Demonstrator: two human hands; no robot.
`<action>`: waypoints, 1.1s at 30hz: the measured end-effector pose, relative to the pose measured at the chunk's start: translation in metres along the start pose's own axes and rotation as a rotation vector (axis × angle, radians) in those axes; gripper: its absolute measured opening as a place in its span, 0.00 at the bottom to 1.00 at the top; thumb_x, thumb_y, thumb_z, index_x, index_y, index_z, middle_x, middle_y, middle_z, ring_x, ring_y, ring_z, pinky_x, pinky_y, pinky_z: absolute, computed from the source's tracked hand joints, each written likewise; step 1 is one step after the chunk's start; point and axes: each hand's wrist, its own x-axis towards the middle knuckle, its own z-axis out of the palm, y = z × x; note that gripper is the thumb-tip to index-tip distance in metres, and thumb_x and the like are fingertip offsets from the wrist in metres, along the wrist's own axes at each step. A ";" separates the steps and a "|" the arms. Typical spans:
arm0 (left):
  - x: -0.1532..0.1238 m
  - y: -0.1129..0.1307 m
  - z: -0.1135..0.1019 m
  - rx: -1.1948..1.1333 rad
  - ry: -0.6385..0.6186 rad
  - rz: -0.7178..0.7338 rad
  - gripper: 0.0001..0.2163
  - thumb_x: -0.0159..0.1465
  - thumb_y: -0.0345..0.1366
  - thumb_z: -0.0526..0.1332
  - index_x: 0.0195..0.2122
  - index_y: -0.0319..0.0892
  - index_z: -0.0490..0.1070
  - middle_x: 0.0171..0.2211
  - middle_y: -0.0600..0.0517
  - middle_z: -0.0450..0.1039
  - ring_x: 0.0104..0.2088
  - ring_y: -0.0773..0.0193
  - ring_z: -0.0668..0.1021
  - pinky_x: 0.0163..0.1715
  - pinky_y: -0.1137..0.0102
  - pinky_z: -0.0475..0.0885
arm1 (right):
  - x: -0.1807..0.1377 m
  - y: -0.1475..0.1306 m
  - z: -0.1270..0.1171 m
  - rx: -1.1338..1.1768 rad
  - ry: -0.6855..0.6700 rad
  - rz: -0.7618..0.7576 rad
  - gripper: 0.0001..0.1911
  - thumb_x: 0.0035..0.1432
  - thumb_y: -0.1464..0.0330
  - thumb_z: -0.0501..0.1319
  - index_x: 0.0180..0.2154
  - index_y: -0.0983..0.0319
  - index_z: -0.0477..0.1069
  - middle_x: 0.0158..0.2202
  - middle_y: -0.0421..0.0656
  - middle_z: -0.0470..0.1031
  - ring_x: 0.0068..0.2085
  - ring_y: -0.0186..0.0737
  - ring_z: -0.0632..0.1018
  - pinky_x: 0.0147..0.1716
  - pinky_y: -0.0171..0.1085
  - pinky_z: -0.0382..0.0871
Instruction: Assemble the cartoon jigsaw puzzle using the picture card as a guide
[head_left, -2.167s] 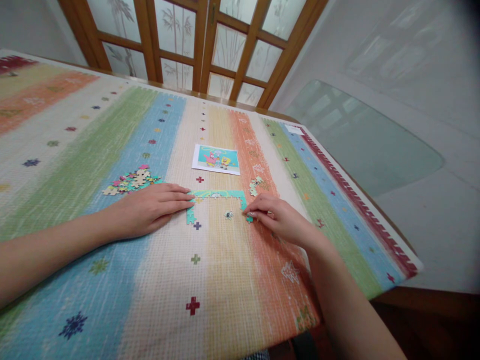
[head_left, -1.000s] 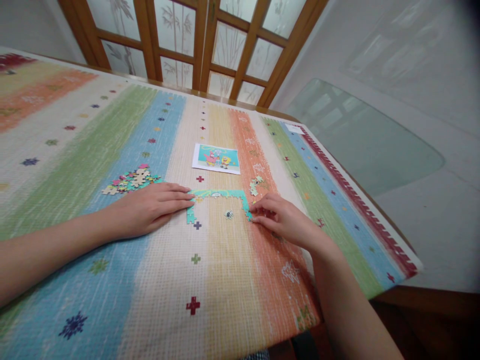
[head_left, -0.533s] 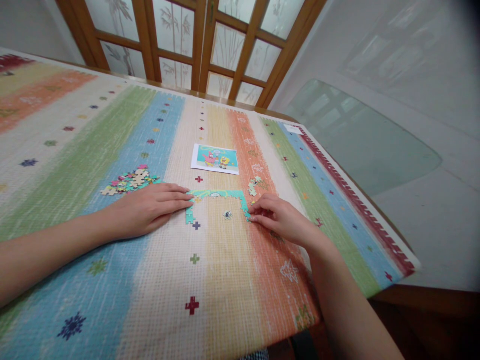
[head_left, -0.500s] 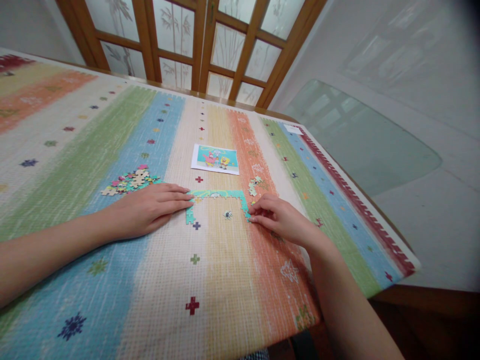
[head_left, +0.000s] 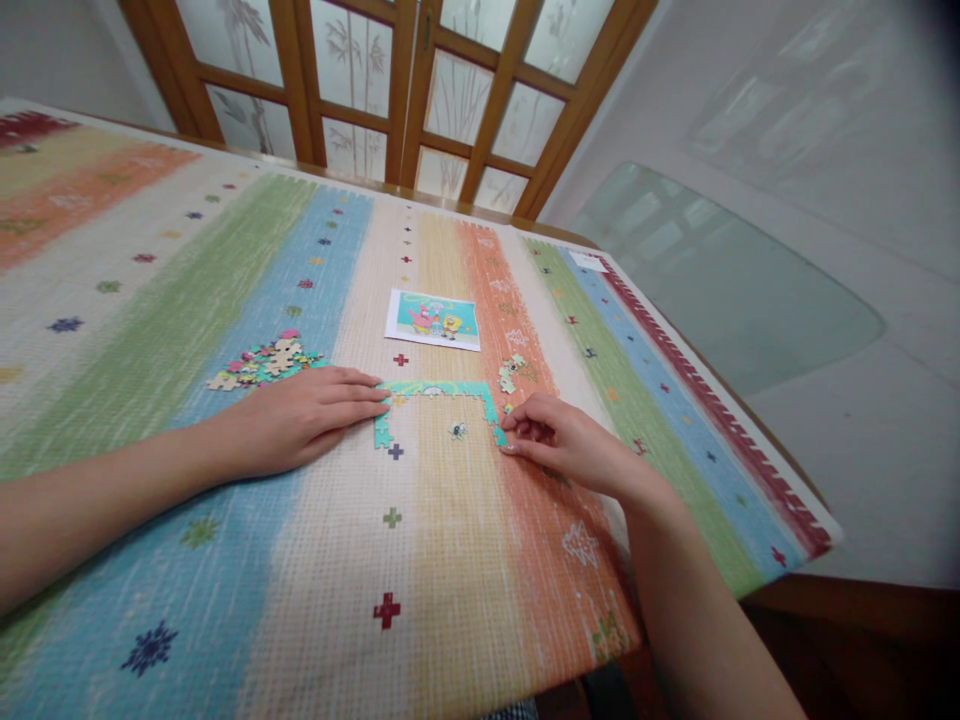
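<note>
A partly joined puzzle border (head_left: pixel 457 388) lies flat on the striped tablecloth (head_left: pixel 330 600), nearer the table's right edge than its left. Three-sided, it has its long side running across the stripes, parallel to the far edge, and its two short legs and open side facing the near edge.

The left hand (head_left: pixel 322 412) is laid palm down, fingers straight and together, gripping nothing; its fingertips touch the border's far left corner. The right hand (head_left: pixel 562 438) is curled, thumb and index finger meeting the near end of the right leg; I cannot tell whether they pinch it. Its forearm crosses the near edge.

A loose piece (head_left: pixel 457 430) sits inside the border. A picture card (head_left: pixel 436 320) lies beyond, toward the far edge. A small cluster of pieces (head_left: pixel 512 372) lies right of the border; a larger heap (head_left: pixel 274 360) is beyond the left wrist.
</note>
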 end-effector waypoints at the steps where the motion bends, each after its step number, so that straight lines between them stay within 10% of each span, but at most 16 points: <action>1: 0.000 0.000 0.000 0.003 0.002 0.001 0.19 0.72 0.31 0.51 0.62 0.47 0.68 0.59 0.49 0.74 0.60 0.57 0.74 0.59 0.57 0.71 | 0.000 0.000 0.000 -0.005 0.001 0.002 0.08 0.62 0.63 0.65 0.40 0.61 0.73 0.36 0.43 0.75 0.34 0.36 0.76 0.36 0.38 0.72; 33: 0.001 0.000 -0.002 0.009 -0.004 0.006 0.19 0.72 0.31 0.51 0.62 0.47 0.69 0.59 0.49 0.74 0.60 0.56 0.74 0.58 0.56 0.72 | 0.000 -0.008 0.000 -0.053 0.077 -0.016 0.08 0.61 0.64 0.66 0.41 0.59 0.72 0.35 0.41 0.73 0.33 0.36 0.74 0.32 0.37 0.70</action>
